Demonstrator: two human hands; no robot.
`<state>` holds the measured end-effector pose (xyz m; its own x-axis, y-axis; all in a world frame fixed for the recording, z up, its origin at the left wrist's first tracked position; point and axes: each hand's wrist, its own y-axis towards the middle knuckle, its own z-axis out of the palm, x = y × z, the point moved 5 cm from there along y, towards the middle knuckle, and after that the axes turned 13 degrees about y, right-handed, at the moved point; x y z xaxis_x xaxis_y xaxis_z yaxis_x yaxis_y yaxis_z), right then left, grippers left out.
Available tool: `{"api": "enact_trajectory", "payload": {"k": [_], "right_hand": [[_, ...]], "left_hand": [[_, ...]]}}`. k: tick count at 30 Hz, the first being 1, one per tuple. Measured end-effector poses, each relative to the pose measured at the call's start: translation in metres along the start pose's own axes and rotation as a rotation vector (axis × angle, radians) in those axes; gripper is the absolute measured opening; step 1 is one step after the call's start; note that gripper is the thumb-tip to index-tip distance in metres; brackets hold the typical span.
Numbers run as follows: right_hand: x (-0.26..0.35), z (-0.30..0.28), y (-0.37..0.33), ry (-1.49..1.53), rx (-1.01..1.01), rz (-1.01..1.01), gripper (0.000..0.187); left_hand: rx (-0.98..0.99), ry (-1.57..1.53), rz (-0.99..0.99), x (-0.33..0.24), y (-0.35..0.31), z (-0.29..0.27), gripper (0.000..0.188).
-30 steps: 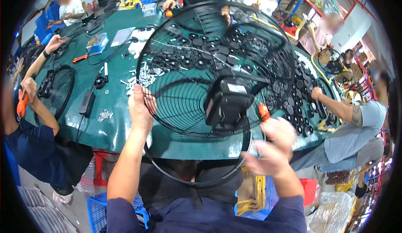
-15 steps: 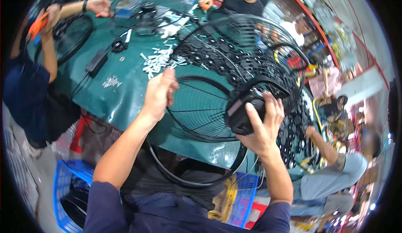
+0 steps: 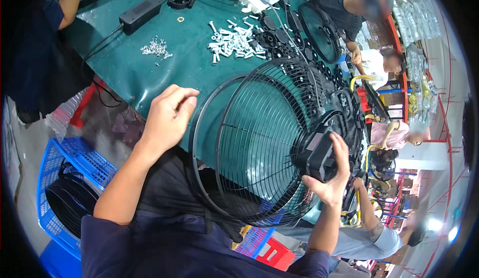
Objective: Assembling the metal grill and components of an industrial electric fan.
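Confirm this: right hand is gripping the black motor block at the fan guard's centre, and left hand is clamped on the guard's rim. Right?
Not quite. In the head view the left hand is off the wire fan guard, fingers curled beside its rim. The right hand does grip the black motor block.

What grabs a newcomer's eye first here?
The big black wire fan guard fills the centre, tilted over the edge of the green table. The right hand grips the black motor block at its hub; the left hand is at the guard's outer rim. White screws lie heaped behind.
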<state>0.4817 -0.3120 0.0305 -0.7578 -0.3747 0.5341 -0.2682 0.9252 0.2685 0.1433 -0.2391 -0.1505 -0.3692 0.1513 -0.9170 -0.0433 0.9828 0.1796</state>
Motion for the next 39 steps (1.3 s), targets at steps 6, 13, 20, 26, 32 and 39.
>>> {"api": "enact_trajectory", "payload": {"k": [6, 13, 20, 26, 32, 39], "right_hand": [[-0.033, 0.046, 0.0, 0.169, 0.026, 0.175, 0.097], [-0.043, 0.069, -0.006, 0.097, 0.082, 0.186, 0.099], [-0.046, 0.068, -0.008, 0.085, 0.127, 0.155, 0.1], [-0.045, 0.067, -0.005, 0.069, 0.151, 0.116, 0.099], [-0.045, 0.068, -0.005, 0.087, 0.153, 0.119, 0.099], [-0.046, 0.067, -0.008, 0.073, 0.17, 0.105, 0.102]], "left_hand": [[0.034, 0.095, 0.144, -0.001, 0.004, 0.006, 0.029], [0.128, 0.163, 0.093, -0.005, 0.003, 0.013, 0.03], [0.136, 0.226, 0.138, -0.009, 0.004, 0.015, 0.031], [0.173, 0.203, 0.112, -0.009, 0.003, 0.019, 0.032], [0.187, 0.223, 0.119, -0.011, 0.005, 0.019, 0.032], [0.187, 0.18, 0.108, -0.012, 0.004, 0.021, 0.032]]}}
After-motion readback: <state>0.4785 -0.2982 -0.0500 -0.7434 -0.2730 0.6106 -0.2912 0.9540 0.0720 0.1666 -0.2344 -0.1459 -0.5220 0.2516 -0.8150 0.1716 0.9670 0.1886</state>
